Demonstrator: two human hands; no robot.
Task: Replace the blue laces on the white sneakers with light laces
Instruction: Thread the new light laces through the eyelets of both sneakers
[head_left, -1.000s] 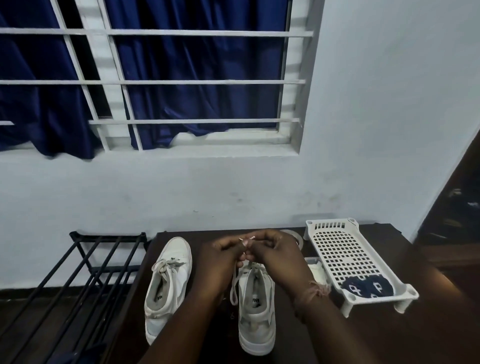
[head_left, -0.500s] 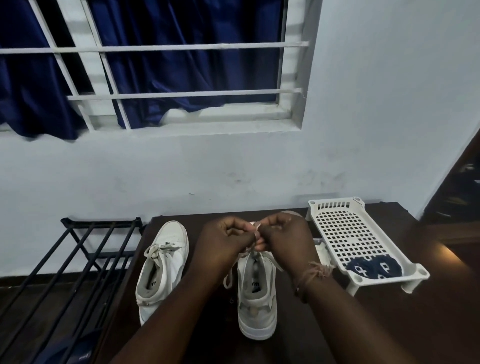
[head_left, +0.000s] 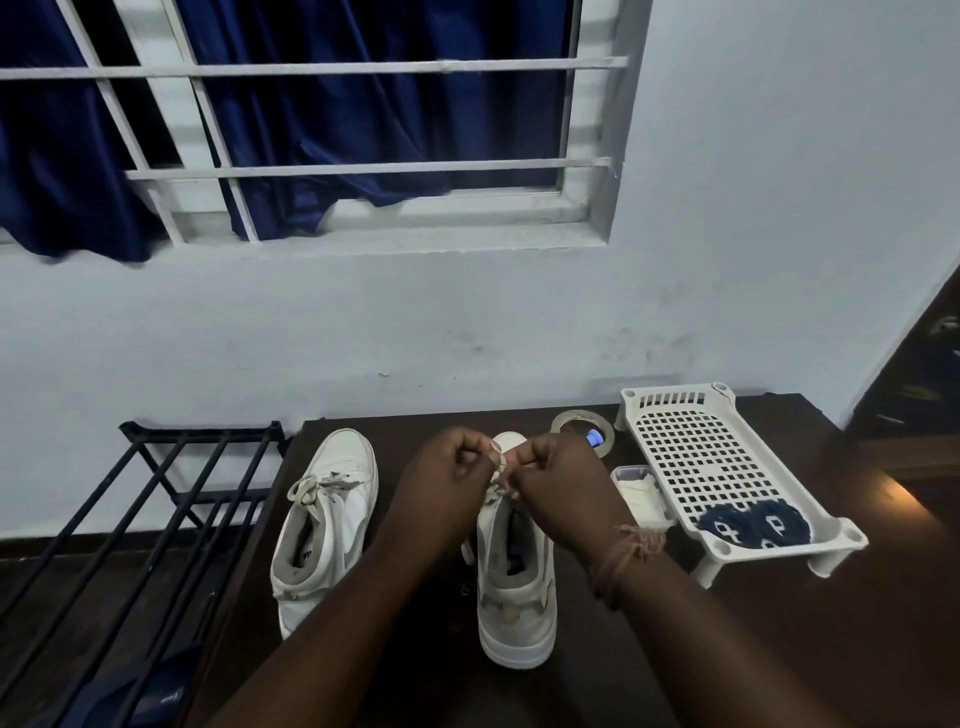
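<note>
Far left, a black metal rack (head_left: 130, 514) stands beside the dark table (head_left: 779, 649), with something blue (head_left: 156, 691) under its bars at the bottom edge. On the table's left part sits the left sneaker (head_left: 327, 525), white, toe toward the wall, already threaded with a light lace (head_left: 317, 486) tied loosely over the tongue. Next, your left hand (head_left: 447, 483) is curled, fingertips pinching the light lace (head_left: 500, 467) of the right sneaker (head_left: 517, 582); that shoe stands just beside the first one, heel toward you. Your right hand (head_left: 563, 493), string band at the wrist, is curled too and pinches the same lace, the two hands nearly touching above the shoe's upper eyelets. How far the lacing has got under the hands, you cannot tell. Behind the right hand lies a tape roll (head_left: 582, 426), then a small container with white contents (head_left: 641, 491). Far right, a white perforated tray (head_left: 691, 452) on short legs holds the coiled blue laces (head_left: 750, 525) at its near end.
</note>
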